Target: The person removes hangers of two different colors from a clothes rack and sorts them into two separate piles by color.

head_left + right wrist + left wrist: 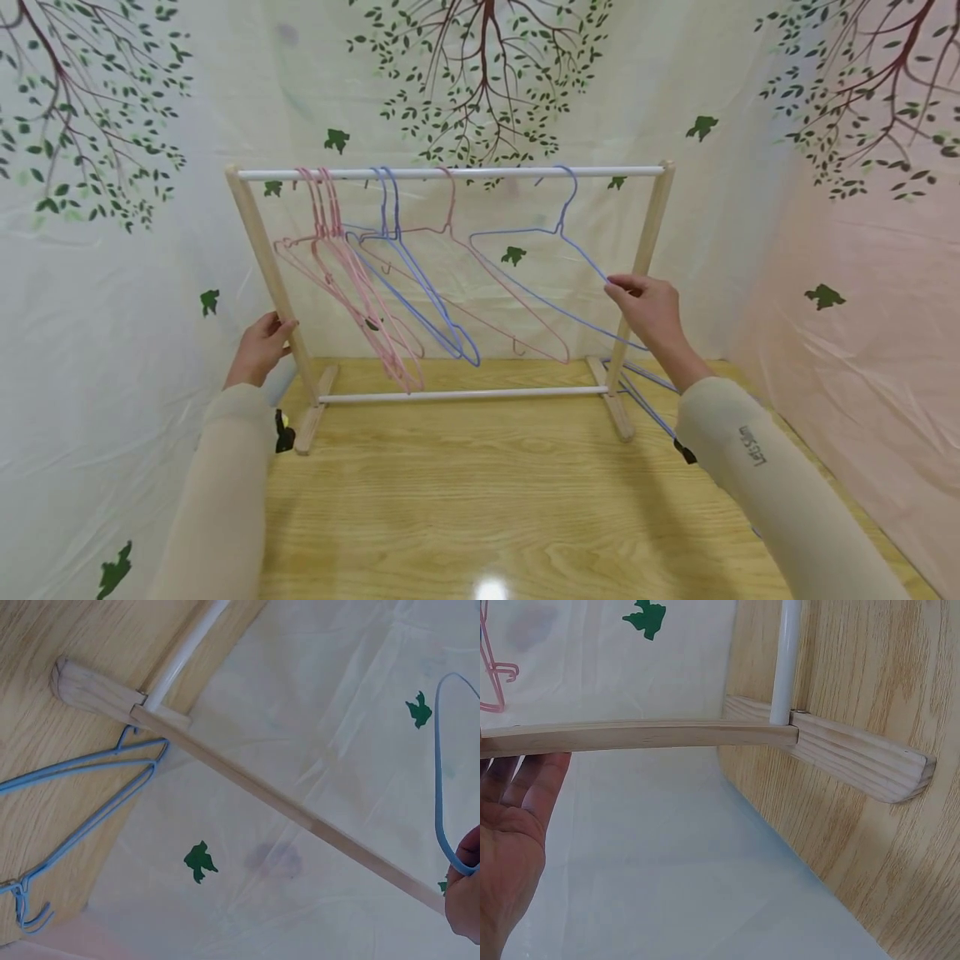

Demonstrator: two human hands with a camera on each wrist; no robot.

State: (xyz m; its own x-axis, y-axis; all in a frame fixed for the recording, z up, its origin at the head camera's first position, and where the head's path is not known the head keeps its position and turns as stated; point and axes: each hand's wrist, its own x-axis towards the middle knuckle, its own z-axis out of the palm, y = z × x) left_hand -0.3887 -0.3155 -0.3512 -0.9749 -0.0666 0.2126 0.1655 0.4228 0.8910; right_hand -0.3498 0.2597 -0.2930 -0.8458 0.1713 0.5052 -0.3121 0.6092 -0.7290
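A small clothes rack with wooden posts and a white top rail (622, 172) stands on the table. My left hand (261, 346) grips its left post (258, 242); in the left wrist view the fingers (544, 780) lie against this post. With thumb and fingertips, my right hand (651, 312) pinches the right shoulder of a blue hanger (517, 231), whose hook is over the rail near the right end. Left of it hang a pink hanger (452, 200), two blue hangers (397, 204) and a bunch of pink hangers (335, 208).
Loose blue hangers (82, 761) lie on the wood-grain table (450, 500) beside the right foot (618, 417) of the rack. A white lower rail (487, 393) joins the posts near the table. Leaf-printed cloth (225, 83) surrounds the back and sides.
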